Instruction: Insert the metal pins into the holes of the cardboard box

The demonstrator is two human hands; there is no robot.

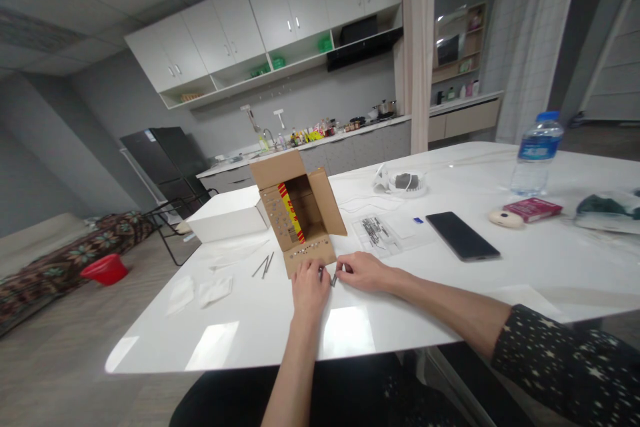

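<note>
An open cardboard box (278,225) stands on the table, with many small shiny metal bits dotted over its side panel and front flap. My left hand (310,287) rests at the flap's front edge, fingers bent and close together; a small dark thing shows by its thumb, too small to name. My right hand (364,271) is closed in a pinch just to the right. At its fingertips is a short grey metal screw (334,279), close to my left thumb. Several long thin metal screws or nails (268,265) lie left of the box.
Right of the box lie a clear bag of small dark parts (375,232), a black phone (461,236), a cream mouse-shaped object (506,219), a dark red box (535,209) and a water bottle (536,157). Crumpled tissues (216,291) and a white box (227,219) are leftward.
</note>
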